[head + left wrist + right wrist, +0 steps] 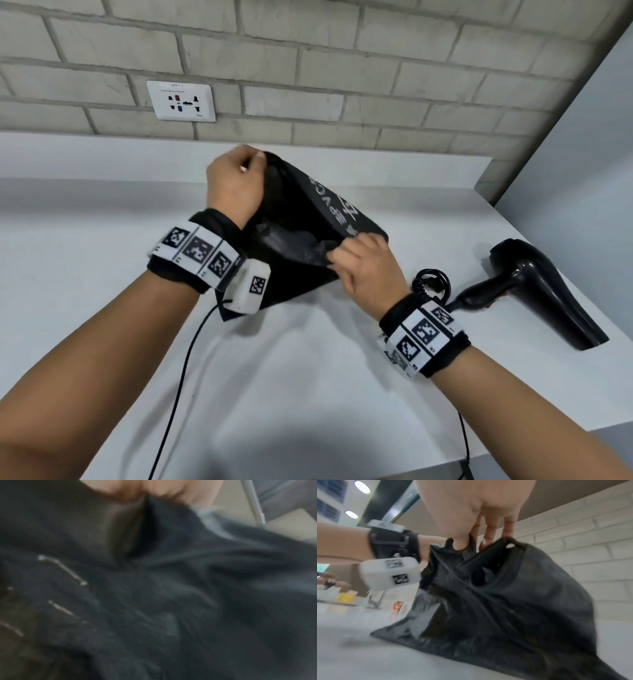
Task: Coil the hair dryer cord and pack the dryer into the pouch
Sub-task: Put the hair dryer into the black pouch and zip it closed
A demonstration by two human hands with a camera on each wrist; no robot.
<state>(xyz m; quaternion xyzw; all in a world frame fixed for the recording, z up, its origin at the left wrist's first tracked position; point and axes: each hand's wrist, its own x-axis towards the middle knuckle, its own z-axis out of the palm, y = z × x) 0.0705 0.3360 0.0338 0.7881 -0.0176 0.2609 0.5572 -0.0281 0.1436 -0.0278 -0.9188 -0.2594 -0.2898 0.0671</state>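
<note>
Head view: we are seeing both hands working the mouth of the black pouch (310,219), which is lying on the white surface (308,370) in front of the brick wall (376,68). The left hand (234,181) is pinching the far edge of the opening and lifting it; the right hand (364,265) is pinching the near edge, so the mouth is gaping between them. White lettering is showing on the pouch's outer face.

The hair dryer (544,291) is lying on its side on the surface to the right of the pouch, well apart from it and outside it. Its cord (432,281) is sitting coiled just beside the handle end, close behind the right wrist.

Right wrist view: we are observing the right hand's fingers (488,534) gripping the pouch (513,595) rim, thumb tucked into a fold. Left wrist view is blurring heavily; we are making out only dark pouch fabric (171,595) bunched under the fingers (130,490).

A wall socket (181,101) is sitting above the surface.
</note>
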